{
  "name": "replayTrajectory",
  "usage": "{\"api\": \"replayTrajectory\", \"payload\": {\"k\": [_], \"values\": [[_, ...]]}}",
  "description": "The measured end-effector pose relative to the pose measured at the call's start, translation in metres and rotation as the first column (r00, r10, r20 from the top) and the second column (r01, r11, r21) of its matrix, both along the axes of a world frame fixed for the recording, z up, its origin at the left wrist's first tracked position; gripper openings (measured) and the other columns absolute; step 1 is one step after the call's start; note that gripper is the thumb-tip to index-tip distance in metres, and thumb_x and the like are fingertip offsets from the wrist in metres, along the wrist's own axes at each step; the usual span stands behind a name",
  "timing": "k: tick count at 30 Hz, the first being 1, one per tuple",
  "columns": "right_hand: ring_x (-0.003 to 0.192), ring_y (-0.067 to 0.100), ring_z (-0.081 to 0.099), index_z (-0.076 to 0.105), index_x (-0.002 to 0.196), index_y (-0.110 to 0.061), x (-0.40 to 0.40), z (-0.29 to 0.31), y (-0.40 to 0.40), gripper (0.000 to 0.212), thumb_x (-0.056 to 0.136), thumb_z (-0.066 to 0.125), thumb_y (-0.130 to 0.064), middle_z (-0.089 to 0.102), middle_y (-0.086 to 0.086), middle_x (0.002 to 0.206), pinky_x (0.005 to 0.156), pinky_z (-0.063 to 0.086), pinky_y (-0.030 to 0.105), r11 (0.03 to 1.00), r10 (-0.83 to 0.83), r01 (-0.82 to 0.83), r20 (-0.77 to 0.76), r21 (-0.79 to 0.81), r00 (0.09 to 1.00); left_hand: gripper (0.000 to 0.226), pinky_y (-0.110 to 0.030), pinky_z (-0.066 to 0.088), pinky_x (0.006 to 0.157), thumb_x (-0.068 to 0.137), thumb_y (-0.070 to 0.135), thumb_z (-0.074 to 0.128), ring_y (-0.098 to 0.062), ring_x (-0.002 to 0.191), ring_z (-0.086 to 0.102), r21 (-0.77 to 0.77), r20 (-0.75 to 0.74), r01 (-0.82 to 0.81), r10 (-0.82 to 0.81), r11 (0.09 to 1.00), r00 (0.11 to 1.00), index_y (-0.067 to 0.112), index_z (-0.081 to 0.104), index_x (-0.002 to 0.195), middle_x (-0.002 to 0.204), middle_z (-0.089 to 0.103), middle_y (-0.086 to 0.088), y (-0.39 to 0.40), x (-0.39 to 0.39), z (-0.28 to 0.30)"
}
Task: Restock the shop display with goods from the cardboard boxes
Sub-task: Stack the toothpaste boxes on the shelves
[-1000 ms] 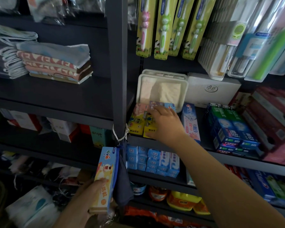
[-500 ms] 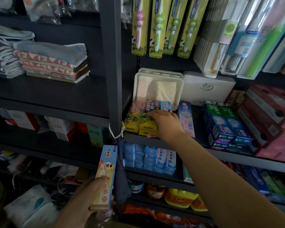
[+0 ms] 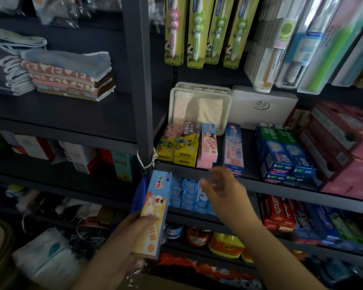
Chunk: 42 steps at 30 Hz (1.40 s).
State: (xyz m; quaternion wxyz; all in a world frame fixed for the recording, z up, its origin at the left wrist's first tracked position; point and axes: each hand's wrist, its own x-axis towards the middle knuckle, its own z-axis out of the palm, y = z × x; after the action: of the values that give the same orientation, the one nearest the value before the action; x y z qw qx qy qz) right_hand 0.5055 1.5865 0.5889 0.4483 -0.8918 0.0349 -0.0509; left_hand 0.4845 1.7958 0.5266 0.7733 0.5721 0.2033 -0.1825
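Off the shelf [image 3: 197, 171] now: right hand [image 3: 222, 193]

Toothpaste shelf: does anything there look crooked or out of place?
Yes, slightly. The pink and blue box beside the yellow boxes sticks out past the shelf edge, with a second pink box stepped beneath it. The other toothpaste rows look tidy. The left hand holds a similar box.

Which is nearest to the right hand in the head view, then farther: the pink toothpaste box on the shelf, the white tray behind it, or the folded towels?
From the right hand:
1. Pink toothpaste box, just above on the shelf.
2. White tray, behind it.
3. Folded towels, far upper left.
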Motion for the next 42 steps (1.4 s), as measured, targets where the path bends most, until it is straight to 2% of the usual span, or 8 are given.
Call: {"api": "replayTrajectory", "payload": {"k": [3, 7, 14, 18, 23, 26, 32, 42], "values": [[0.08, 0.008, 0.068, 0.052, 0.114, -0.026, -0.038, -0.009, -0.001, 0.034, 0.091, 0.051, -0.05, 0.068, -0.006, 0.093, 0.077, 0.058, 0.033, 0.989, 0.08, -0.037, -0.305, 0.143, 0.949, 0.017, -0.04, 0.056, 0.07, 0.08, 0.011, 0.067, -0.037, 0.072, 0.063, 0.072, 0.037, -0.008, 0.005, 0.997, 0.999, 0.005, 0.063, 0.096, 0.081, 0.066, -0.023, -0.023, 0.006, 0.011], [0.08, 0.015, 0.072, 0.058, 0.105, -0.023, -0.07, -0.013, 0.009, 0.026, 0.09, 0.057, -0.043, 0.071, -0.004, 0.091, 0.08, 0.059, 0.037, 0.887, 0.181, 0.026, -0.399, 0.462, 0.899, 0.009, -0.016, 0.042, 0.037, 0.09, 0.006, 0.057, -0.02, 0.051, 0.063, 0.122, 0.137, 0.046, -0.063, 0.991, 0.989, 0.004, 0.062, 0.097, 0.057, 0.066, -0.007, -0.057, 0.006, 0.02], [0.071, 0.012, 0.068, 0.063, 0.108, -0.017, -0.071, 0.007, -0.008, 0.027, 0.089, 0.062, -0.035, 0.072, 0.003, 0.089, 0.06, 0.054, 0.025, 0.795, 0.062, 0.151, -0.326, 0.587, 0.943, 0.03, -0.04, 0.055, 0.079, 0.083, 0.027, 0.067, -0.027, 0.09, 0.07, 0.068, 0.295, 0.151, -0.165, 0.986, 0.941, 0.018, 0.061, 0.111, 0.102, 0.071, -0.011, -0.108, 0.009, 0.053], [0.063, 0.014, 0.063, 0.065, 0.101, -0.011, -0.062, 0.021, -0.029, 0.025, 0.092, 0.059, -0.033, 0.071, 0.003, 0.074, 0.057, 0.049, 0.026, 0.734, -0.052, 0.268, -0.341, 0.624, 0.939, 0.071, -0.039, 0.049, 0.078, 0.061, 0.077, 0.061, -0.024, 0.091, 0.067, 0.078, 0.28, 0.239, -0.252, 0.968, 0.926, 0.025, 0.067, 0.108, 0.11, 0.07, -0.009, -0.129, 0.03, 0.062], [0.064, 0.015, 0.064, 0.067, 0.101, -0.011, -0.049, 0.026, -0.065, 0.033, 0.089, 0.062, -0.041, 0.073, 0.006, 0.078, 0.054, 0.048, 0.025, 0.741, -0.151, 0.329, -0.333, 0.585, 0.931, 0.038, -0.032, 0.038, 0.104, 0.1, 0.036, 0.041, -0.008, 0.12, 0.047, 0.342, 0.397, 0.148, -0.285, 0.928, 0.872, 0.033, 0.042, 0.138, 0.14, 0.043, 0.01, -0.152, 0.045, 0.046], [0.062, 0.013, 0.062, 0.067, 0.104, -0.01, -0.042, 0.026, -0.077, 0.037, 0.088, 0.063, -0.043, 0.073, 0.004, 0.075, 0.055, 0.047, 0.024, 0.748, -0.135, 0.314, -0.33, 0.585, 0.934, 0.047, -0.001, 0.036, 0.077, 0.099, 0.022, 0.048, 0.018, 0.091, 0.045, 0.483, 0.494, 0.123, -0.386, 0.867, 0.779, 0.031, 0.033, 0.142, 0.134, 0.032, 0.014, -0.168, 0.052, 0.045], [0.061, 0.014, 0.062, 0.068, 0.099, -0.009, -0.039, 0.025, -0.09, 0.035, 0.088, 0.064, -0.042, 0.07, 0.001, 0.067, 0.059, 0.049, 0.027, 0.734, -0.159, 0.327, -0.317, 0.595, 0.935, 0.066, -0.029, 0.046, 0.095, 0.096, 0.016, 0.051, -0.018, 0.126, 0.043, 0.732, 0.431, 0.096, -0.567, 0.675, 0.702, 0.032, 0.018, 0.15, 0.152, 0.022, -0.001, -0.184, 0.075, 0.031], [0.062, 0.015, 0.061, 0.069, 0.095, -0.009, -0.04, 0.023, -0.105, 0.033, 0.089, 0.063, -0.04, 0.072, 0.004, 0.072, 0.063, 0.047, 0.029, 0.739, -0.165, 0.311, -0.287, 0.598, 0.944, 0.067, -0.019, 0.041, 0.094, 0.094, 0.011, 0.052, -0.014, 0.132, 0.04, 0.785, 0.414, 0.092, -0.63, 0.612, 0.657, 0.033, 0.023, 0.149, 0.155, 0.022, 0.006, -0.19, 0.082, 0.032]]}}
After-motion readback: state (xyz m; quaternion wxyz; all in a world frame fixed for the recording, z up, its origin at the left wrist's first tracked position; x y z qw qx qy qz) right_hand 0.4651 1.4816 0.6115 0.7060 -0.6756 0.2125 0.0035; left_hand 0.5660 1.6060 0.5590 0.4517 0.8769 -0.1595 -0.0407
